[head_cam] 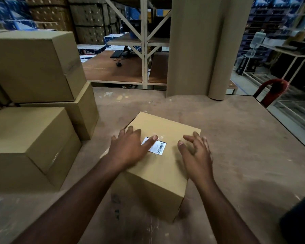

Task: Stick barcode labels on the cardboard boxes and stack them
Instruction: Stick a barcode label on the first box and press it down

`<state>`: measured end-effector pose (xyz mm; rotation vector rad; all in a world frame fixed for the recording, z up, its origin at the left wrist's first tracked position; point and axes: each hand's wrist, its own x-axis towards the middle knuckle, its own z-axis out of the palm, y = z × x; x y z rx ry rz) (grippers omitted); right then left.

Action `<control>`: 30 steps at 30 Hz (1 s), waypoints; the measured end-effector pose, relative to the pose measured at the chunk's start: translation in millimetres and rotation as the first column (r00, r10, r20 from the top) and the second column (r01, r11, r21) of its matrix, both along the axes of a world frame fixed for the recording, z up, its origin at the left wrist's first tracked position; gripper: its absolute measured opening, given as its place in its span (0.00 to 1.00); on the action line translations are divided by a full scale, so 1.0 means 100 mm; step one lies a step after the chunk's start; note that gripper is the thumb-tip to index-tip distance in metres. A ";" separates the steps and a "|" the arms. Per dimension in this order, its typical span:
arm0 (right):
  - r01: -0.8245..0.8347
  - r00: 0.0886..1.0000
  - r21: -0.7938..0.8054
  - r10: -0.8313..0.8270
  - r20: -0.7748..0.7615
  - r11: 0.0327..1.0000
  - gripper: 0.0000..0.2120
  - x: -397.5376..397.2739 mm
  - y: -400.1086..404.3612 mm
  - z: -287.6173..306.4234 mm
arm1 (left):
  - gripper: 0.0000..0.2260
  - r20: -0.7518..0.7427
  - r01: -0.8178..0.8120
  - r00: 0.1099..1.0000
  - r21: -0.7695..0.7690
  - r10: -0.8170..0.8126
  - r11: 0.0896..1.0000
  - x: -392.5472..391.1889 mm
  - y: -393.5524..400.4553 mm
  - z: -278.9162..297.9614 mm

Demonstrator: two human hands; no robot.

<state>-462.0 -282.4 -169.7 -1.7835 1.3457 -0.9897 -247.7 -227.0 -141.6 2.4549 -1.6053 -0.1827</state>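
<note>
While the plain brown cardboard box (158, 166) sits alone near the middle of the dusty brown worktable (236, 138), the left hand (128, 148) lies flat on its top, fingers spread wide, the thumb pressing the left part of a white barcode label (157, 147). That hand hides the label's left end; only its right end, with the black bars, shows clearly, and a glint of clear tape around it is hard to make out. Just right of the label, the right hand (197, 154) is over the box top, fingers loosely open and holding nothing; motion blur makes it unclear whether it touches the cardboard. At the left, well apart from this box, stand stacked cardboard boxes (33, 103), cut off by the frame edge. Far behind, an upright roll of brown corrugated paper (201, 46) stands on the table's far edge, its top out of view.
</note>
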 end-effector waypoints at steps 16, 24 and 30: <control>-0.070 0.660 -0.175 -0.086 -0.746 0.982 0.32 -0.01 -0.38 0.17 | 0.45 0.032 0.470 0.880 0.069 -0.473 0.880 0.38 -0.03 0.03; 0.088 0.902 -0.278 -0.195 -0.385 0.957 0.24 -0.08 -0.24 -0.12 | 0.44 0.153 0.384 0.901 0.152 -0.405 0.911 0.09 0.20 0.16; 0.046 0.931 -0.214 -0.119 -0.345 0.976 0.24 -0.07 -0.18 -0.08 | 0.53 0.009 0.343 0.938 0.127 -0.346 0.931 -0.07 0.46 -0.15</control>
